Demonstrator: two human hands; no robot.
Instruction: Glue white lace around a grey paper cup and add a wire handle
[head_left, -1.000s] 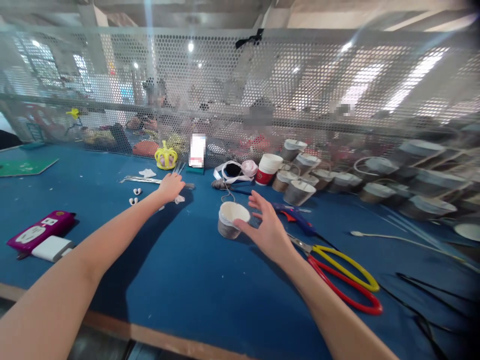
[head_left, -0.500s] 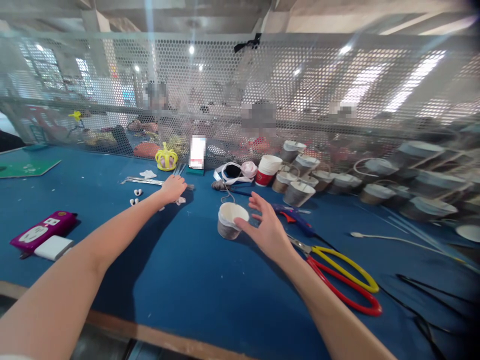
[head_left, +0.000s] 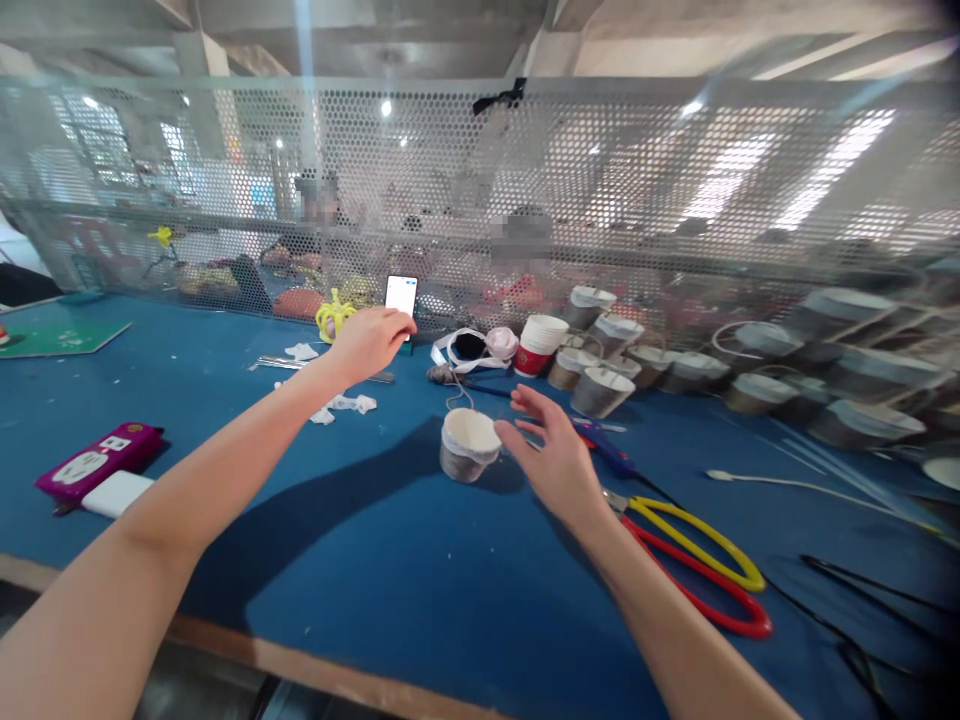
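A small paper cup (head_left: pixel 469 460) with a grey wrap and a white rim stands upright on the blue table; a grey cord lies behind it. My right hand (head_left: pixel 551 450) hovers at its right side, fingers spread, thumb near the rim, holding nothing visible. Farther back, my left hand (head_left: pixel 373 343) is raised in front of a lit phone (head_left: pixel 401 293) on a stand, covering its lower part. The left fingers bend downward and are mostly hidden; whether they touch the screen I cannot tell. White scraps (head_left: pixel 341 405) and thin metal wires (head_left: pixel 281 362) lie below the left hand.
Red-and-yellow-handled scissors (head_left: pixel 694 540) and a blue glue gun (head_left: pixel 611 450) lie right of the cup. Stacked wrapped cups (head_left: pixel 600 390) and plain paper cups (head_left: pixel 540 345) line a perforated metal screen (head_left: pixel 435 160). A purple case (head_left: pixel 101 460) lies left; cables (head_left: pixel 840 600) run right.
My left hand has lifted off the wires and scraps and moved up and right to the phone. My right hand has drawn slightly away from the cup's rim.
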